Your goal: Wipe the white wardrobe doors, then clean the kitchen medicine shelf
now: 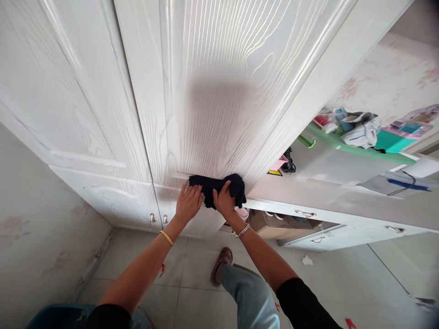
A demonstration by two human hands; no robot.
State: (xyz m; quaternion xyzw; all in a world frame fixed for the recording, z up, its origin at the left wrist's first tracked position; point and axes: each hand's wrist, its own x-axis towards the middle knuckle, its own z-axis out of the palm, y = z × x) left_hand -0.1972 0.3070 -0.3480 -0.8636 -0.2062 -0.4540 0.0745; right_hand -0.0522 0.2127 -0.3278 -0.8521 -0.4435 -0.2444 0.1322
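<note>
A dark navy cloth (208, 186), bunched at its right end, lies against the lower part of a white wood-grain cabinet door (219, 132). My left hand (188, 202) rests flat on the cloth's left end, fingers stretched out and pointing up. At the bunched right end, my right hand (224, 201) grips the cloth, its thumb over the front and its other fingers partly hidden by the fabric. Below my left hand, two small metal handles (165, 219) sit on the lower cabinet doors.
To the right, a desk (308, 189) carries a green-lidded bin (356, 148) with items piled on it. An open lower compartment holds a cardboard box (270, 227). A blue tub (58, 316) stands at bottom left. Paper scraps (307, 260) lie on the tiled floor.
</note>
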